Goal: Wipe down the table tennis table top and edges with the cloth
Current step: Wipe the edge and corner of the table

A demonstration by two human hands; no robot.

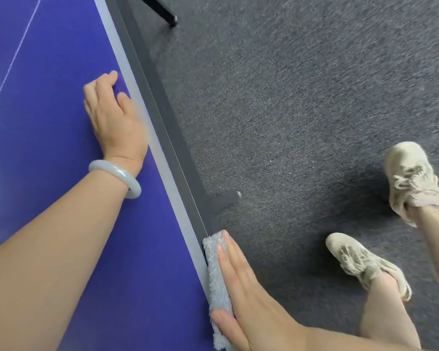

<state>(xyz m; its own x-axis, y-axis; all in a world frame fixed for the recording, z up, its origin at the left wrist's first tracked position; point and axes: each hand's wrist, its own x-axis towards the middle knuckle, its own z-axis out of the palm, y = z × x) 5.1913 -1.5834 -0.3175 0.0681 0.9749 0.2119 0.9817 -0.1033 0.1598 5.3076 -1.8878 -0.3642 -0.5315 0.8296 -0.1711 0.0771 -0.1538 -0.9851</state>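
The blue table tennis table top [48,102] fills the left of the view, with a white border line and a dark side edge [162,115] running diagonally. A fluffy grey cloth [214,272] lies against that side edge near the bottom. My right hand [241,292] presses the cloth flat against the edge with straight fingers, thumb at the cloth's lower end. My left hand [112,115] rests palm down on the table top close to the border, fingers relaxed, a pale bangle on the wrist.
Dark grey carpet [289,97] covers the floor to the right. A table leg foot [228,198] sticks out below the edge, another leg [162,11] shows at the top. My two feet in beige sneakers [413,183] stand on the carpet at right.
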